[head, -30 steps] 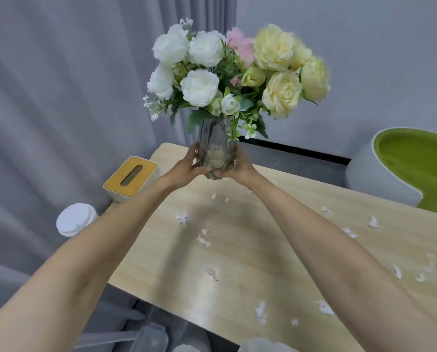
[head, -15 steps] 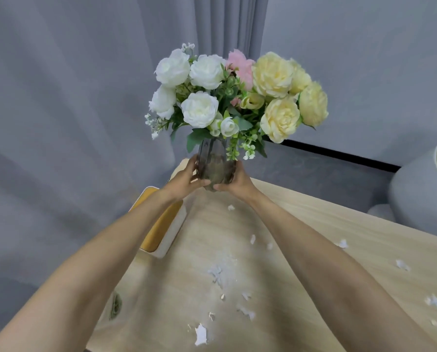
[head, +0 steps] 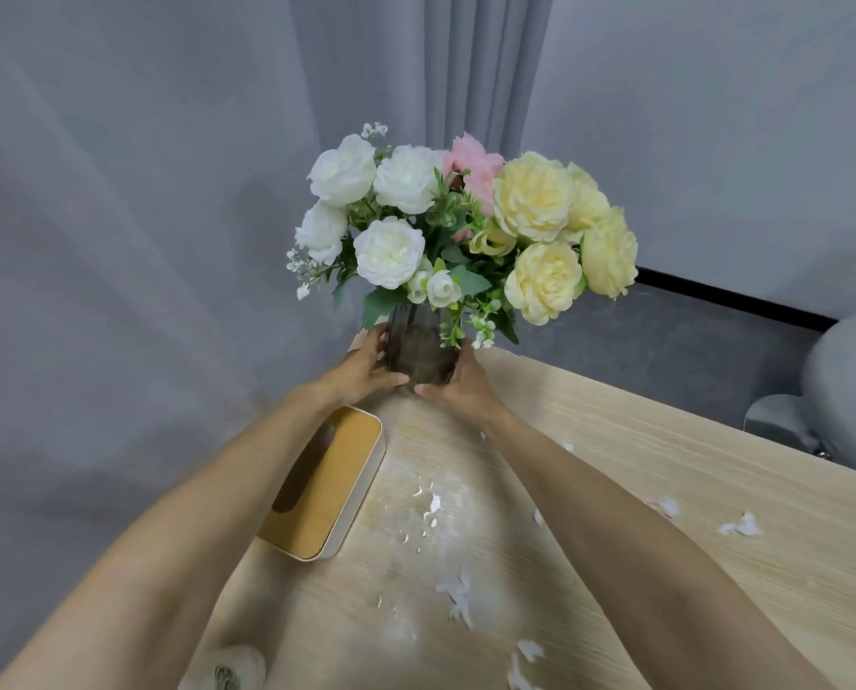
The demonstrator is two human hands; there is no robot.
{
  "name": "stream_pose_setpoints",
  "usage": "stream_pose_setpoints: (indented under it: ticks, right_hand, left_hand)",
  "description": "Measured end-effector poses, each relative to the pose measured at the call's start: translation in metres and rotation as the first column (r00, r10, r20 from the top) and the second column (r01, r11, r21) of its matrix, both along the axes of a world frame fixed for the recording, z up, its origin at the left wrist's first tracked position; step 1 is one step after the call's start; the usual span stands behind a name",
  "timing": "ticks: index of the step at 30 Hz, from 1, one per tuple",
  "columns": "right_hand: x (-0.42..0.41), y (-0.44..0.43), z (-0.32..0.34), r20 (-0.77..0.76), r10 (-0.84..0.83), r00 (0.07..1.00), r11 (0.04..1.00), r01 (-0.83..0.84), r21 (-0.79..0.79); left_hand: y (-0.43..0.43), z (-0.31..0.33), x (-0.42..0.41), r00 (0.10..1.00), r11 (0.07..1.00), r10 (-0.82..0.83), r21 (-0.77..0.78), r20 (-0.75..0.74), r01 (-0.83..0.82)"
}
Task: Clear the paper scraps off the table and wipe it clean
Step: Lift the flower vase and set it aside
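Note:
A smoky glass vase [head: 418, 348] full of white, yellow and pink flowers [head: 465, 226] is at the table's far left corner. My left hand [head: 361, 368] grips its left side and my right hand [head: 458, 378] grips its right side. Whether its base touches the table I cannot tell. White paper scraps [head: 458, 595] lie scattered on the light wooden table [head: 615, 470] between and to the right of my forearms, with more scraps [head: 739, 525] toward the right edge.
A white tissue box with a wooden lid [head: 331, 485] lies at the table's left edge, partly under my left forearm. A grey curtain hangs behind. A grey chair [head: 849, 390] stands beyond the table at the right.
Both hands have carried the vase away from the table's middle toward the far left corner. The view has swung left, so the tissue box now lies beside my left forearm.

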State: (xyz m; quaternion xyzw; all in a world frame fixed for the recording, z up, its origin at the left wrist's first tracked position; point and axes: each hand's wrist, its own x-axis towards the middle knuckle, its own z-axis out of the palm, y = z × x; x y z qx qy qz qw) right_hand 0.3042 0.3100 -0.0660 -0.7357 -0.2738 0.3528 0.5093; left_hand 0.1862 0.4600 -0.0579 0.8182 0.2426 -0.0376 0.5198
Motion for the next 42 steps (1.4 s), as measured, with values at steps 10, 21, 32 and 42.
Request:
stream_pose_setpoints:
  ticks: [10,21,32,42]
  right_hand:
    - [-0.005,0.005,-0.016,0.084,-0.006,0.996,0.999,0.009,-0.038]
    - [-0.014,-0.006,-0.051,0.047,-0.032,0.998,0.984,0.039,-0.175]
    - [-0.013,-0.009,-0.044,0.151,0.025,0.988,0.979,0.007,-0.203]
    - [-0.041,-0.087,-0.028,0.336,0.205,0.919,0.922,-0.066,-0.382]
  left_hand:
    - [0.016,-0.012,0.008,0.980,0.985,-0.096,0.124,-0.176,0.119]
    - [0.020,-0.040,0.007,0.926,0.870,-0.087,0.424,-0.368,0.251]
    - [-0.005,-0.033,0.016,0.788,0.827,0.061,0.473,-0.612,0.304]
    - [-0.103,0.016,0.012,0.655,0.628,0.159,0.587,-0.739,0.510]
